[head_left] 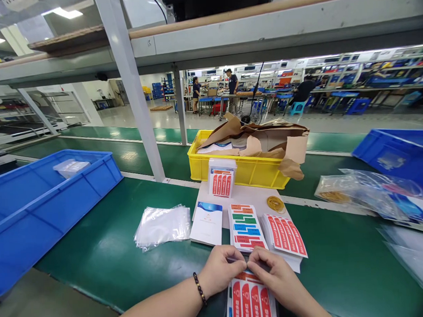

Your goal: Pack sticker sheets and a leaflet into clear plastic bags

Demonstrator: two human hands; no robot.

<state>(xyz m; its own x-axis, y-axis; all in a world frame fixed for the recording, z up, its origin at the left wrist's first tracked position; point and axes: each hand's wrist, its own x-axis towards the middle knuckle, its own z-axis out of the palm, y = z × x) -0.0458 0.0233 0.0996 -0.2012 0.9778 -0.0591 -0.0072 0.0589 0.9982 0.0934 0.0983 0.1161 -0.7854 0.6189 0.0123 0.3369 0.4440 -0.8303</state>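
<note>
At the near edge of the green belt, my left hand and my right hand both pinch the top of a red-and-white label sheet, which seems to sit in a clear bag. Just beyond my fingers lie a multicoloured sticker sheet stack, a stack of red label sheets and a white booklet. A pile of clear plastic bags rests to the left.
A yellow bin with brown paper stands behind, red labels leaning on it. Rubber bands lie nearby. Blue crates sit far left and far right. Loose plastic bags lie right. People work in the background.
</note>
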